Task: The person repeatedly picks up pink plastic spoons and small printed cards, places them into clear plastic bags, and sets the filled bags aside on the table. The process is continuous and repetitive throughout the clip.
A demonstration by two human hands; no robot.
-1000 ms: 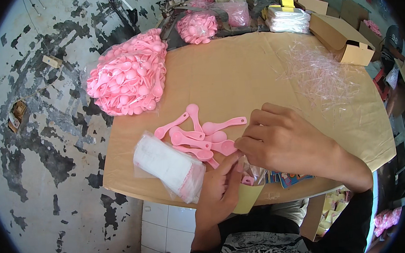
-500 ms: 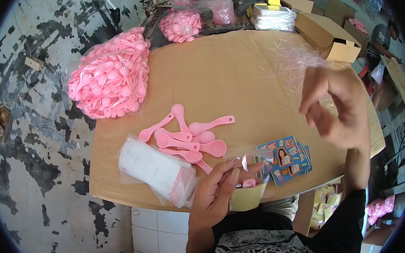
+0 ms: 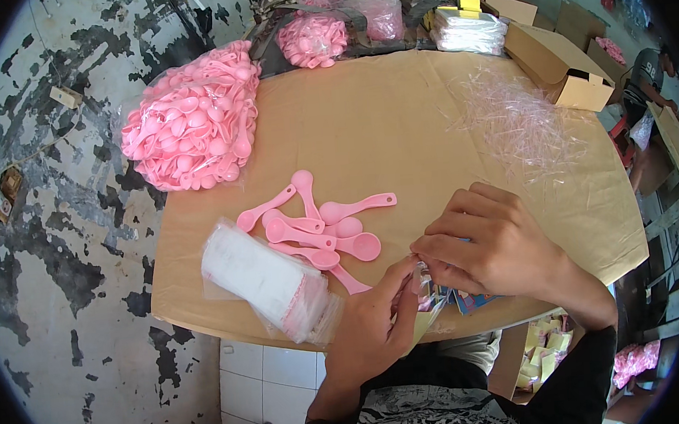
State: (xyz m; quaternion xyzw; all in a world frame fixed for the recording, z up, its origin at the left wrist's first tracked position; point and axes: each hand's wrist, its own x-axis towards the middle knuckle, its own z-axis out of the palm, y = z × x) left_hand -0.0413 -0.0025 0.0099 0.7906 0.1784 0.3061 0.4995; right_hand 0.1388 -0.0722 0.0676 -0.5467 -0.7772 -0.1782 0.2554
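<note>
My left hand pinches a small clear plastic bag near the front edge of the table, with a yellowish card in it. My right hand meets it there, fingertips closed together at the bag's gathered top. Most of the bag is hidden by my fingers. To the left of my hands lie several loose pink measuring spoons in a heap. A stack of clear plastic bags lies beside my left hand. Blue printed cards are partly covered by my right hand.
A big bag of pink spoons stands at the far left. Thin clear strips lie scattered at the right, near a cardboard box. Below the table edge, a carton holds yellow-and-clear packs. Another person is at far right.
My right hand has come down and left from above the table to the bag. My left hand still holds the bag, now with its top gathered between both hands.
</note>
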